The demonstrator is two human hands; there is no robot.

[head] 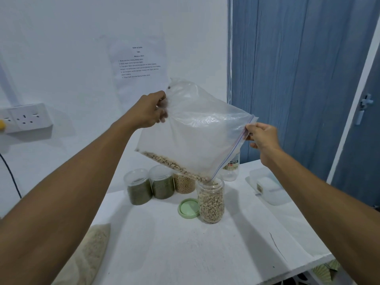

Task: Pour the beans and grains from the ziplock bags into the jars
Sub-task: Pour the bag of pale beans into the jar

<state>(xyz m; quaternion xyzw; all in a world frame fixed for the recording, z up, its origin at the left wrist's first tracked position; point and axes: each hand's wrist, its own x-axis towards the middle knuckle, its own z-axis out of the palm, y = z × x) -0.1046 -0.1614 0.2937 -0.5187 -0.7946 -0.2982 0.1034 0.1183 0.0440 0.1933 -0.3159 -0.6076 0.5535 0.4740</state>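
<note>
- Left hand (151, 111) pinches the ziplock bag (197, 130) by its bottom corner, right hand (259, 136) grips the zipper edge.
- Bag's tilted, black-eyed peas (174, 164) sliding into the open jar (210, 199) on the white table (185, 249).
- Green lid (188, 208) sits just beside it.

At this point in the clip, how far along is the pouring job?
Looks done: three back jars already stand filled. In hand: left hand and right hand tilt the ziplock bag, its last beans running into the open jar, nearly full. Left: the green lid lies off beside it, and a grain bag at the near left looks full.
</note>
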